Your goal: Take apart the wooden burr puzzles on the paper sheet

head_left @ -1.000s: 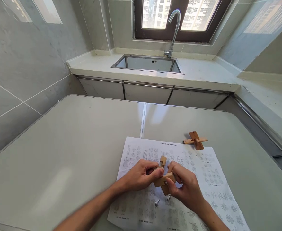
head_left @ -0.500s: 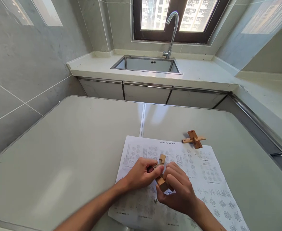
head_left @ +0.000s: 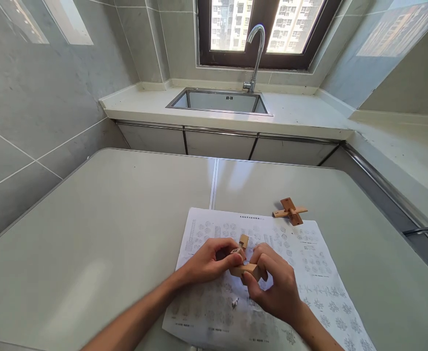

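My left hand [head_left: 216, 261] is closed around small wooden puzzle pieces, one with a dark mark on its end. A notched wooden block [head_left: 243, 241] sticks up beyond its fingers. My right hand [head_left: 275, 279] pinches the right end of another wooden puzzle piece [head_left: 246, 269], which lies crosswise against the left thumb. The fingers partly hide how the pieces fit together. Below both hands lies a printed instruction sheet [head_left: 305, 292] with rows of small diagrams. At its far edge sits a crossed wooden puzzle assembly [head_left: 290, 211].
The sheet lies on a pale table [head_left: 89, 234] with a seam down its middle. Beyond the table, a counter holds a sink [head_left: 219, 101] and a curved faucet [head_left: 257, 53] under a window. A small pale scrap [head_left: 235, 303] rests on the sheet.
The wooden piece at my right hand has turned from slanting to nearly crosswise. My right thumb has risen to its near side. The view has shifted slightly.
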The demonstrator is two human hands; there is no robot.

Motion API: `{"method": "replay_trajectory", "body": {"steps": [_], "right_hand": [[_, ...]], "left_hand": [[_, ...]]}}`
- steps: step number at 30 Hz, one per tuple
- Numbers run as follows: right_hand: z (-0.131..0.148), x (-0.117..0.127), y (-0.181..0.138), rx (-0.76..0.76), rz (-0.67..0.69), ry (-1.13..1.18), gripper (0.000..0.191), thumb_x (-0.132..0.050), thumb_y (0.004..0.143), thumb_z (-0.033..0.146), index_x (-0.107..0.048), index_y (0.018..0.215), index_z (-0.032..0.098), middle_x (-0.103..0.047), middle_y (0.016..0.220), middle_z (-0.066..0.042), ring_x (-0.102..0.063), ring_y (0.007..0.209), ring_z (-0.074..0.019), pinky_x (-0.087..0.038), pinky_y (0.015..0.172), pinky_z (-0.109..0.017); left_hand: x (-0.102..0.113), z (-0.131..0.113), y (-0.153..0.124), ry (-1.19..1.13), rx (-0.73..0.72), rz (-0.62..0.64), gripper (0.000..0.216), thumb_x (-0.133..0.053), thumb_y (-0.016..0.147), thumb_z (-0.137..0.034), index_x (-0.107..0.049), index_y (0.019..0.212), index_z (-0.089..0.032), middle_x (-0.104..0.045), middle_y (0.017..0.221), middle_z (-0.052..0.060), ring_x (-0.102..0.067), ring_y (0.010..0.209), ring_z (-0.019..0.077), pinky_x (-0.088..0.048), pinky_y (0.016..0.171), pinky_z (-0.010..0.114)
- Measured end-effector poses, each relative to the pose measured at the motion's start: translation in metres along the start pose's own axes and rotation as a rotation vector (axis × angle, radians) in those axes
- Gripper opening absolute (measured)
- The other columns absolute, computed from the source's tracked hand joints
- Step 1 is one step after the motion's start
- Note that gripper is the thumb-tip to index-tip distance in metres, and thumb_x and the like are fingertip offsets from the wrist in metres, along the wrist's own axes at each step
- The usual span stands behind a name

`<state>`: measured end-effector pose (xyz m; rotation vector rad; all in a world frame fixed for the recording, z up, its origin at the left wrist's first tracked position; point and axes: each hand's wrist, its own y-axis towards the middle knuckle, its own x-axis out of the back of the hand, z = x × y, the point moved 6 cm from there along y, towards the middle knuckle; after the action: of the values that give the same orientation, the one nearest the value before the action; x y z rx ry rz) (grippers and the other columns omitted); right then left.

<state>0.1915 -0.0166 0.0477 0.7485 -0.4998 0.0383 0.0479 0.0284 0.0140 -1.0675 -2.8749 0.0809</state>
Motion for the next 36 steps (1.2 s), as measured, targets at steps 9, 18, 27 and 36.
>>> {"method": "replay_trajectory", "body": {"steps": [9,18,27,36], "right_hand": [[0.002,-0.004,-0.003,0.094,0.002,-0.093,0.041,-0.062,0.084,0.005,-0.028,0.078,0.027,-0.039,0.066,0.004,-0.037,0.059,-0.0160,-0.030,0.052,-0.029],[0.003,-0.009,-0.010,0.163,0.014,-0.118,0.042,-0.067,0.083,0.005,-0.031,0.079,0.027,-0.041,0.066,0.003,-0.036,0.062,-0.0169,-0.032,0.055,-0.032],[0.011,-0.018,-0.012,0.227,0.046,-0.211,0.043,-0.068,0.081,0.005,-0.032,0.078,0.028,-0.042,0.064,0.004,-0.041,0.060,-0.0182,-0.035,0.055,-0.032],[0.025,-0.018,-0.011,0.230,0.029,-0.143,0.041,-0.066,0.076,0.003,-0.032,0.078,0.027,-0.044,0.064,0.006,-0.047,0.057,-0.0155,-0.043,0.065,-0.036]], "left_hand": [[0.004,0.007,0.000,0.021,0.046,-0.051,0.035,-0.065,0.096,-0.047,-0.064,0.083,-0.015,-0.048,0.071,-0.003,-0.042,0.068,0.0118,-0.033,0.062,0.026],[0.005,0.006,0.000,0.085,0.086,-0.093,0.033,-0.066,0.094,-0.041,-0.057,0.075,-0.016,-0.040,0.065,-0.006,-0.035,0.063,0.0104,-0.029,0.058,0.026],[0.004,0.009,0.002,0.131,0.105,-0.163,0.038,-0.068,0.092,-0.046,-0.051,0.072,-0.018,-0.037,0.064,-0.007,-0.034,0.062,0.0100,-0.028,0.057,0.025],[0.004,0.017,0.001,0.098,0.116,-0.275,0.043,-0.069,0.092,-0.055,-0.053,0.075,-0.018,-0.045,0.063,-0.006,-0.038,0.060,0.0101,-0.033,0.057,0.024]]}}
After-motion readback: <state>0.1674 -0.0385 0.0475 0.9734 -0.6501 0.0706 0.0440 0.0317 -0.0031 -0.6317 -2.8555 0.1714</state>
